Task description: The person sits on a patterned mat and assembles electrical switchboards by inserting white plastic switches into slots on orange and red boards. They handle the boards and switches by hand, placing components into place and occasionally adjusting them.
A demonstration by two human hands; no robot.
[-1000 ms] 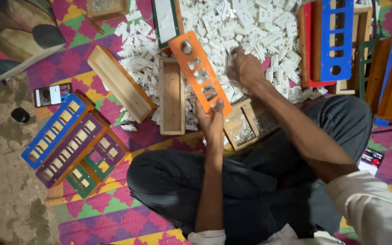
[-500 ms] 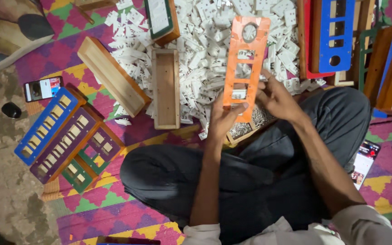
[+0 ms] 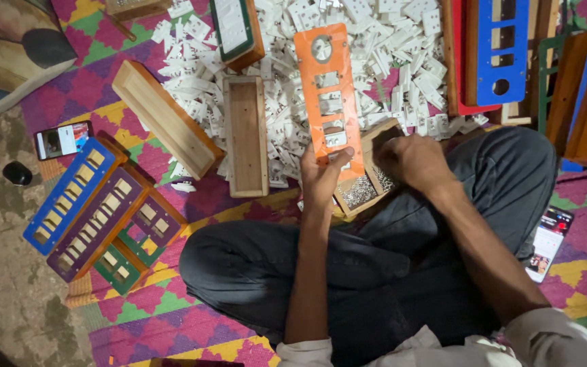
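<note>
An orange faceplate (image 3: 327, 88) with round and rectangular cut-outs stands upright over the pile of white switch parts (image 3: 375, 47). My left hand (image 3: 324, 178) grips its lower end, thumb on the front. My right hand (image 3: 412, 162) is curled, fingers down in a small wooden tray of silvery screws (image 3: 360, 191) that rests against my knee. What the fingers pinch is hidden.
Two empty wooden boxes (image 3: 246, 136) lie left of the pile. Blue, purple and green assembled boards (image 3: 96, 207) lie on the patterned mat at left, next to a phone (image 3: 62, 139). Blue and red frames (image 3: 501, 51) stand at right. Another phone (image 3: 550, 241) lies by my right knee.
The orange faceplate swung from a slant to upright and shifted left. My right hand left the plate and dropped into the screw tray.
</note>
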